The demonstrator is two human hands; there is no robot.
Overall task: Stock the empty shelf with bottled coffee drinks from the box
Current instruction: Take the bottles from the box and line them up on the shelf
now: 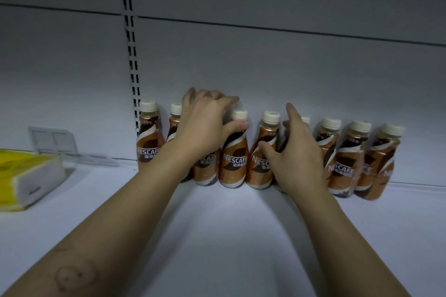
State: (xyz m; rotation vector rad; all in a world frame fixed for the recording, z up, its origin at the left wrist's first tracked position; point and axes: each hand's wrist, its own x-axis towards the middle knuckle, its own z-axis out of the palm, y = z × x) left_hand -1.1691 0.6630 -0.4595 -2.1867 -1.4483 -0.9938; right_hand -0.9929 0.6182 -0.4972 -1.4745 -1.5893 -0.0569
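Note:
Several brown-and-gold coffee bottles with white caps stand in a row against the back panel of the white shelf (229, 236). My left hand (205, 125) reaches over the top of the third coffee bottle (206, 169), fingers curled round its hidden cap. Its thumb touches the neck of the neighbouring bottle (234, 159). My right hand (296, 157) is spread with straight fingers in front of another bottle, of which only the cap (305, 119) shows. More bottles (347, 164) lean slightly at the right end.
A yellow-and-white pack (24, 176) lies on the shelf at the far left. Behind it stands a clear plastic holder (55, 140). A slotted upright (131, 55) runs up the back panel beside the first bottle (148, 142). Bare shelf lies in front of the row.

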